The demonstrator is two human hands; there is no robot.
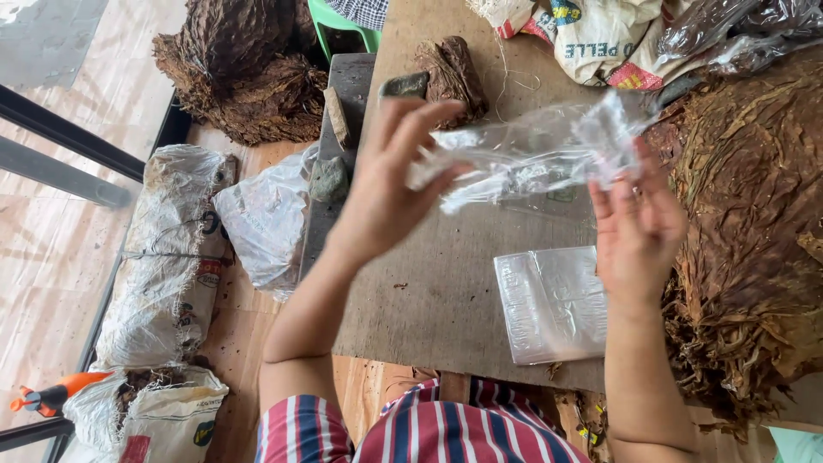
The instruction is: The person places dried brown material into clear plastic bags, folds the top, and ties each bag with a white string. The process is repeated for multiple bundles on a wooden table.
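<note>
Above the wooden board (446,283), both hands are raised with a clear plastic bag (531,154) stretched between them. Left hand (390,184): fingers spread and half curled, thumb and fingertips pinching the bag's left end. Right hand (639,231): palm toward the camera, fingers nearly straight, tips on the bag's right end; can't tell how firm the grip is. Bag is crumpled, off the board, looks empty. Stack of flat clear bags (549,304) lies on the board just below the right hand. Big pile of dried brown leaves (754,240) at the right edge. Small leaf bundle (450,73) at the board's far end. Woven sacks (167,257) on the floor to the left
</note>
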